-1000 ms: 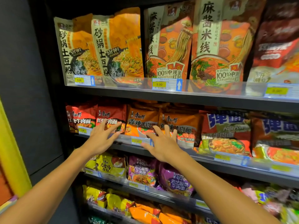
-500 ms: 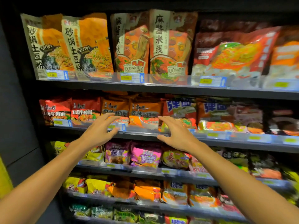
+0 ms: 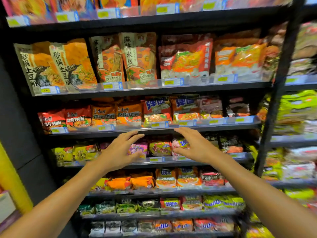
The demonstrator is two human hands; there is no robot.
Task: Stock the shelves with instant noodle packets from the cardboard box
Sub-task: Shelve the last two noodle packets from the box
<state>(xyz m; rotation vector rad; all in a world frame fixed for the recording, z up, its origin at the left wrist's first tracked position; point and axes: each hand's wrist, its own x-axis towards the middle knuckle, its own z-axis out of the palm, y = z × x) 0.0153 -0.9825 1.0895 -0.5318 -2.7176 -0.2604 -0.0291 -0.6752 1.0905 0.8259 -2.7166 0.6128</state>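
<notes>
Noodle packets sit in rows on stacked shelves (price tags along front edges).

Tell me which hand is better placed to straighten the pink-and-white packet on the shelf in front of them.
Right, probably. The right hand is open with its fingertips at the pink-and-white packet; contact is unclear. The left hand, also open and empty, sits further left over the pink packet, with the yellow-red packet between.

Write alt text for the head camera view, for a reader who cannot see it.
Two bare hands, left hand and right hand, reach open and empty toward a dark store shelf unit packed with rows of instant noodle packets. Yellow price tags line the shelf edges; the picture is motion-blurred.
</notes>
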